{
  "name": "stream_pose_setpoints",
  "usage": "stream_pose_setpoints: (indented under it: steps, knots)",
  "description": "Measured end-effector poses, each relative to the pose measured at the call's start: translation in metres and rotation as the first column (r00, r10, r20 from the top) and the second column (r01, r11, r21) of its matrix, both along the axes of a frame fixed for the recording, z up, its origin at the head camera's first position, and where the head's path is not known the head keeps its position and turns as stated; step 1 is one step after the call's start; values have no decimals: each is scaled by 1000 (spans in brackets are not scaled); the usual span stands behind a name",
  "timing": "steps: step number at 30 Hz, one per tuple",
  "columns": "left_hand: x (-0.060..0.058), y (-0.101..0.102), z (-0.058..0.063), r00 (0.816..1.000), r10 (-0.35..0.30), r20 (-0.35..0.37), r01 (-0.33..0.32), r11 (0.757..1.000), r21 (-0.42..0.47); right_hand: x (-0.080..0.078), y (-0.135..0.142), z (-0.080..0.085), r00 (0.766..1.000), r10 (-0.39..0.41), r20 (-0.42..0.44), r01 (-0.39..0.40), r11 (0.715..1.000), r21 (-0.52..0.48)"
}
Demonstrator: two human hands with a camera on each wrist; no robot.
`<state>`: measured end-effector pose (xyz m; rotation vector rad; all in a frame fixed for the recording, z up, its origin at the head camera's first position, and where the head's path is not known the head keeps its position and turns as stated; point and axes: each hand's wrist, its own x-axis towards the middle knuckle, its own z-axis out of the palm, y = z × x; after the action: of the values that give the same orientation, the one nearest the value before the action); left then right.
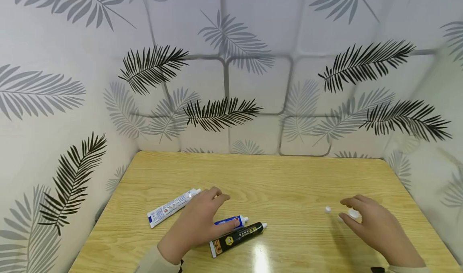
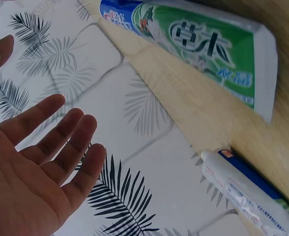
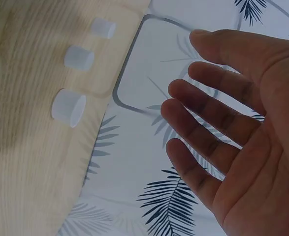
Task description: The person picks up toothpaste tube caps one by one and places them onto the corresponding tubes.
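My left hand [image 1: 200,214] hovers over the tubes with its fingers loosely bent, its palm [image 2: 21,182] bare in the left wrist view. Partly hidden beneath it lies a blue-and-green toothpaste tube [image 2: 198,49]. A black tube [image 1: 238,239] with a white tip lies in front of that one, and a white tube [image 1: 173,208] rests beyond the hand on the left. Over at the right, my right hand [image 1: 376,226] is held with relaxed fingers, nothing between them. Three small white caps stand near it: a large cap [image 3: 69,108], a middle cap [image 3: 79,58] and a small cap [image 3: 103,28].
The wood-grain table [image 1: 289,184] carries these things. Behind it and along both sides rise walls [image 1: 253,84] printed with grey and black leaves. A glare spot shows on the table near the front middle.
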<state>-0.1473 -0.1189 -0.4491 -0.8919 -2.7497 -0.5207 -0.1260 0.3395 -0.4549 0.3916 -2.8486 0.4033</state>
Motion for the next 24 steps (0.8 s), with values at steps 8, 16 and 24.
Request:
stream_pose_setpoints:
  steps: [8, 16, 24]
  knots:
    - [2, 4, -11, 998, -55, 2, 55, 998, 39, 0, 6, -10, 997, -25, 69, 25, 1000, -3]
    - [4, 10, -17, 997, -77, 31, 75, 996, 56, -2, 15, -17, 994, -49, 95, 49, 999, 2]
    - [5, 21, -25, 991, -119, 60, 114, 990, 82, -7, 25, -22, 982, -61, 178, 59, 998, 17]
